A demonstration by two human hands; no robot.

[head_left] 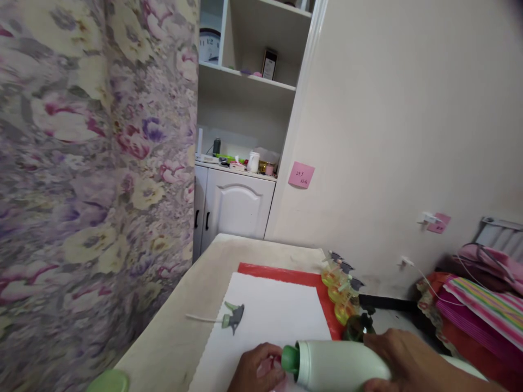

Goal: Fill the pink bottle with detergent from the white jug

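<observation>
My right hand [402,359] is wrapped round a pale green bottle [339,365], tipped onto its side with its darker green neck [290,359] pointing left. At the neck's end, my left hand [258,368] curls round a clear, pinkish object [267,367], mostly hidden by the fingers and cut off by the lower edge. Whether the two touch I cannot tell. A grey and green spray trigger head [233,318] with a thin tube lies on the white sheet [278,305], beyond my left hand. In the bottom left corner sits a light green round lid [108,381].
Several spray bottles [343,294] with yellow liquid line the table's right side, a darker one [358,325] nearest my right hand. A red mat [281,270] lies under the sheet on the table [212,261]. A floral curtain [98,179] hangs left; shelves [249,98] stand behind.
</observation>
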